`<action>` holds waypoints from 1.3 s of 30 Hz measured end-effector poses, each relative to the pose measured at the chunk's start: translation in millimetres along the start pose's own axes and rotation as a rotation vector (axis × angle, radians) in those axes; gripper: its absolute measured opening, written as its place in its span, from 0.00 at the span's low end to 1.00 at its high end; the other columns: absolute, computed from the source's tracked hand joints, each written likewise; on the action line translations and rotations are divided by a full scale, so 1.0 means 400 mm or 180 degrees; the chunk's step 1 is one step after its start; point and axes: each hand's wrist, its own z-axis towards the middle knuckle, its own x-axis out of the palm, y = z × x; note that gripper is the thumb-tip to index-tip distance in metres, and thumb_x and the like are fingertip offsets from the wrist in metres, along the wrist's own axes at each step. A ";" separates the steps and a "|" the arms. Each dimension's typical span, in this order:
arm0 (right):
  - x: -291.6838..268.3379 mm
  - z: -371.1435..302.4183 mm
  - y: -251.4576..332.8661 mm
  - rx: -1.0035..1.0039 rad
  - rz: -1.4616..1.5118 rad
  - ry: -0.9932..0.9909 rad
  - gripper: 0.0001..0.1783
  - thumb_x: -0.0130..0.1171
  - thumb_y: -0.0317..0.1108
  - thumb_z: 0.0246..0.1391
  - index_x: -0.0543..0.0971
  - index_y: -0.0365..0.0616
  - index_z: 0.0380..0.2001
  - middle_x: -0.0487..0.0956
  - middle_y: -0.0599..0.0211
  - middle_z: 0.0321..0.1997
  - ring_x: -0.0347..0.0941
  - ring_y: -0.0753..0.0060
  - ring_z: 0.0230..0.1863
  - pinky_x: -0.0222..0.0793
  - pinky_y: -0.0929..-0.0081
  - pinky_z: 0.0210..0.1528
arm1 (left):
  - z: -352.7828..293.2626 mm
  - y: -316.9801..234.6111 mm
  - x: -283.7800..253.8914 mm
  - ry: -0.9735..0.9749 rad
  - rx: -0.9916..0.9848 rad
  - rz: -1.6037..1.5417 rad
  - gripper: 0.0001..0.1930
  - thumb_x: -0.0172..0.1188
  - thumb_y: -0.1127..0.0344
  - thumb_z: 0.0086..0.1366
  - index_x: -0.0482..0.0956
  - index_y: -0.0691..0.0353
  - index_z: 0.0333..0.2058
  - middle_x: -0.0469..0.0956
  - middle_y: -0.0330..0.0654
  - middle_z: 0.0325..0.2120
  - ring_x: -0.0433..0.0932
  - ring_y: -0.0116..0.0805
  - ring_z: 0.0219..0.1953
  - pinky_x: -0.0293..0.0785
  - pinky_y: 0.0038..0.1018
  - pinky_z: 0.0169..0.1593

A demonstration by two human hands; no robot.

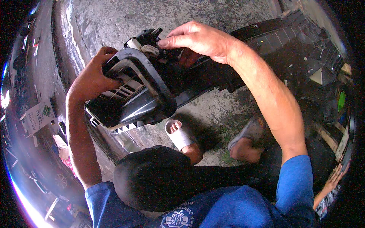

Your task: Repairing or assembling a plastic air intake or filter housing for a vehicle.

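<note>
Part (164, 93) is running two-to-eight o'clock, looped end (140, 57) facing eight | looking glossy black | left hand (91, 79) gripping it | right hand (203, 40) arching narrowly, hold unclear

Black housing (140, 109): plastic, glossy along its flank, matt on its raised rim (156, 83); white fitting (149, 50): smooth plastic, as it looks from where I stand; floor (114, 19): rough, mottled concrete; near the floor's right edge, strips (327, 137): dull wood; shirt (243, 209): matt blue cloth
</note>
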 end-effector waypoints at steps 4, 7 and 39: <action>0.000 0.001 -0.004 -0.0112 0.0013 -0.0083 0.19 0.59 0.47 0.56 0.81 0.45 0.43 0.81 0.70 0.38 0.75 0.79 0.28 0.74 0.79 0.29 | 0.000 -0.008 0.002 -0.0047 0.0010 0.0158 0.29 0.67 0.77 0.41 0.73 0.73 0.47 0.68 0.43 0.49 0.74 0.34 0.49 0.68 0.26 0.55; 0.004 -0.004 0.007 -0.0005 0.0137 -0.0101 0.19 0.59 0.46 0.56 0.81 0.44 0.43 0.81 0.71 0.37 0.75 0.80 0.27 0.73 0.81 0.28 | -0.004 0.003 0.005 -0.0124 0.0014 0.0024 0.29 0.66 0.77 0.41 0.73 0.72 0.47 0.68 0.42 0.49 0.74 0.35 0.49 0.68 0.26 0.55; -0.070 -0.019 0.014 -0.0282 -0.0137 0.0248 0.26 0.61 0.49 0.55 0.77 0.43 0.50 0.78 0.69 0.43 0.75 0.79 0.36 0.75 0.78 0.36 | -0.009 -0.032 0.018 -0.0191 -0.0332 0.0004 0.28 0.65 0.76 0.40 0.74 0.73 0.45 0.68 0.44 0.48 0.74 0.36 0.49 0.68 0.27 0.55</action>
